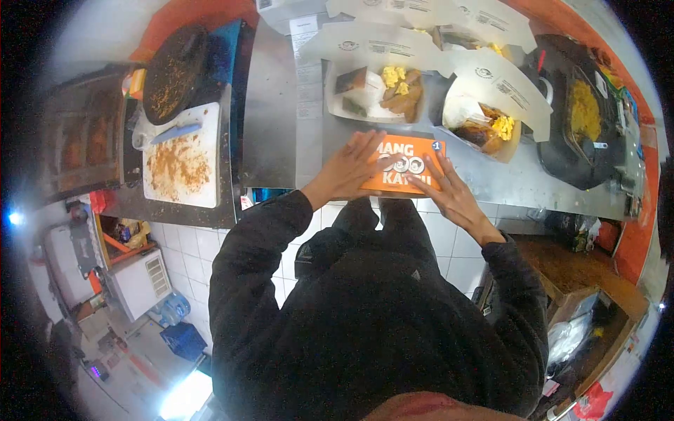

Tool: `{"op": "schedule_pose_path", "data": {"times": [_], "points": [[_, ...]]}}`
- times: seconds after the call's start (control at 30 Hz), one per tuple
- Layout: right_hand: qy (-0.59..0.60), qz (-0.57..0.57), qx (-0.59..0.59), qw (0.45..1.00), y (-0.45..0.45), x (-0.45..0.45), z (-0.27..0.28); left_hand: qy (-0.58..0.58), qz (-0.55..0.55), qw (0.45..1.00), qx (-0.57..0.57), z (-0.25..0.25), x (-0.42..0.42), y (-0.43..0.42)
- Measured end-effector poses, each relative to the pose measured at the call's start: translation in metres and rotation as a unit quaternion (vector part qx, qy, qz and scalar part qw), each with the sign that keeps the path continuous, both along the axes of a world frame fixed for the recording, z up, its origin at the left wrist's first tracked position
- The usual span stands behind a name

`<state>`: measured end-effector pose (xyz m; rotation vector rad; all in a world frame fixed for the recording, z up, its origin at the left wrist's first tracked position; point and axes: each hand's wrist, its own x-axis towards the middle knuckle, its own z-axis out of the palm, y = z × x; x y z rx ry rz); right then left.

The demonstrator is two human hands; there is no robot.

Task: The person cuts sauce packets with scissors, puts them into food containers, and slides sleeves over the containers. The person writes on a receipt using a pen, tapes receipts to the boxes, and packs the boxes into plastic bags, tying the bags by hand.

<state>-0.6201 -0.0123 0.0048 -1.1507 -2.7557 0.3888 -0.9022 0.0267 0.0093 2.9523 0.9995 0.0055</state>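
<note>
An orange takeaway box [400,179] with white lettering lies closed at the counter's front edge, right in front of my body. My left hand [347,168] lies over its left side with the fingers stretched out across the lid. On the right side, my right hand [453,193] rests with spread fingers on the lid and edge. Just behind stands an open takeaway box [375,105] holding white rice, yellow egg pieces and brown fried food. Another open box [481,126] with similar food sits to its right.
More open boxes [463,38] stand farther back. A long printed paper strip [307,70] lies on the metal counter [270,105]. To the left are a crumb-covered white cutting board [182,165], a knife [175,135] and a dark round block [175,74]. At right, a black container [583,119] holds yellow food.
</note>
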Motion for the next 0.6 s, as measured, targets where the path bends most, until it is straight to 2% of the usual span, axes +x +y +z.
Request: {"op": "schedule_pose_path", "data": {"times": [0.03, 0.07, 0.1, 0.13, 0.27, 0.3, 0.33, 0.37, 0.4, 0.43, 0.47, 0.53, 0.6], "points": [[0.030, -0.013, -0.032, 0.999, -0.003, -0.003, 0.011, 0.004, 0.003, 1.000, 0.000, 0.000, 0.001, 0.000], [0.032, -0.011, -0.031, 0.999, -0.005, -0.004, 0.009, -0.055, 0.011, 0.998, -0.042, 0.000, 0.003, 0.000], [-0.014, -0.032, -0.010, 0.999, -0.007, -0.002, 0.005, -0.114, 0.018, 0.990, -0.084, 0.000, 0.004, 0.000], [-0.061, -0.052, 0.009, 0.997, -0.009, 0.000, 0.001, -0.115, 0.022, 0.989, -0.085, -0.001, 0.007, 0.000], [-0.120, -0.140, 0.027, 0.982, -0.014, -0.015, 0.014, -0.186, 0.089, 0.974, -0.094, -0.016, -0.014, 0.006], [-0.093, -0.158, 0.079, 0.980, -0.017, -0.025, 0.022, -0.260, 0.166, 0.944, -0.115, -0.027, -0.033, 0.010], [-0.091, -0.163, 0.082, 0.979, -0.022, -0.041, 0.025, -0.331, 0.240, 0.902, -0.137, -0.030, -0.050, 0.015], [0.056, -0.184, 0.059, 0.980, -0.028, -0.062, 0.029, -0.329, 0.236, 0.904, -0.139, -0.034, -0.066, 0.019], [0.201, -0.201, 0.035, 0.958, -0.032, -0.086, 0.032, -0.253, 0.299, 0.916, -0.083, -0.036, -0.080, 0.022], [0.259, -0.182, -0.026, 0.948, -0.032, -0.115, 0.037, -0.176, 0.358, 0.917, -0.025, -0.038, -0.093, 0.024], [0.315, -0.162, -0.084, 0.931, -0.028, -0.146, 0.041, -0.176, 0.354, 0.918, -0.028, -0.043, -0.104, 0.024], [0.328, -0.186, -0.147, 0.914, -0.012, -0.203, 0.023, -0.160, 0.301, 0.939, -0.050, -0.054, -0.122, 0.027], [0.297, -0.291, -0.088, 0.905, 0.012, -0.250, -0.011, -0.174, 0.297, 0.938, -0.046, -0.057, -0.139, 0.031]]}}
